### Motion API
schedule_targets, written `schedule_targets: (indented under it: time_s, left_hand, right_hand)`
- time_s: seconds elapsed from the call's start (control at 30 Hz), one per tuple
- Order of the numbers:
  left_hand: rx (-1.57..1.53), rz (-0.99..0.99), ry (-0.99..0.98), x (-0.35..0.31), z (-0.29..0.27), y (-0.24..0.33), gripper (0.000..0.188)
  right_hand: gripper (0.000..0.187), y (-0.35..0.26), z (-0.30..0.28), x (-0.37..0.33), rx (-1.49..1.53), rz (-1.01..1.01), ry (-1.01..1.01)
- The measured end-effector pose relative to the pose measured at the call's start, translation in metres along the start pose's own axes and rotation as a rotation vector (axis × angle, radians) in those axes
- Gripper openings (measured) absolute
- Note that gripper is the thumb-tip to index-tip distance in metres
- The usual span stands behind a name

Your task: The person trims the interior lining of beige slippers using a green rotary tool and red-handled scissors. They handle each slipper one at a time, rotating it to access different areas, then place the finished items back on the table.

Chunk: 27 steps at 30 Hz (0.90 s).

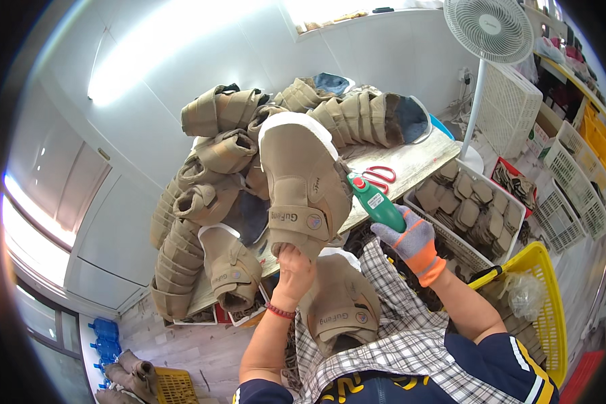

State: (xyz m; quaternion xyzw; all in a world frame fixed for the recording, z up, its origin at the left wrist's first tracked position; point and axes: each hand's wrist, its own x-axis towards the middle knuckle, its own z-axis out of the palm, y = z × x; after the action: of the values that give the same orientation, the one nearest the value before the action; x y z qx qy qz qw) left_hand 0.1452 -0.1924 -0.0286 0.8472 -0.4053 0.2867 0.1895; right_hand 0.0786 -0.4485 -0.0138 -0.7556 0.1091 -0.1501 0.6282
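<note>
Left hand bare, fingers pinching the ankle end of a tan strap-fastened shoe. Right hand, gloved in grey and orange, closed round a green handheld tool with a red button. Shoe held up before the person, over the near part of the surface. Long axis nearly upright in view: toe points away from the person, ankle opening toward them, pale sole rim showing round the toe. Tool slants, narrow end up and left toward the shoe's right side; cannot tell if they touch. Second tan shoe below, just in front of the plaid apron, toe also away. Red-handled scissors near the tool, on the surface
</note>
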Motion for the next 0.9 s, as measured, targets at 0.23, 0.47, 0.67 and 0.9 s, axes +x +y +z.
schedule_targets:
  time_s: [0.23, 0.47, 0.67, 0.9]
  left_hand:
    - [0.018, 0.038, -0.15, -0.006, -0.005, -0.002, 0.027]
    - [0.086, 0.065, -0.04, 0.04, 0.015, -0.006, 0.01]
    - [-0.022, -0.118, -0.055, 0.082, 0.025, -0.016, 0.015]
    - [-0.729, -0.537, -0.014, 0.084, 0.011, -0.039, 0.016]
  right_hand:
    - [0.052, -0.007, -0.003, 0.017, 0.093, 0.08, -0.01]
    - [0.039, 0.02, -0.026, 0.038, 0.267, 0.133, 0.093]
    - [0.045, 0.045, -0.044, 0.03, 0.103, 0.109, 0.142]
    - [0.054, 0.042, -0.044, 0.021, -0.206, 0.028, 0.139]
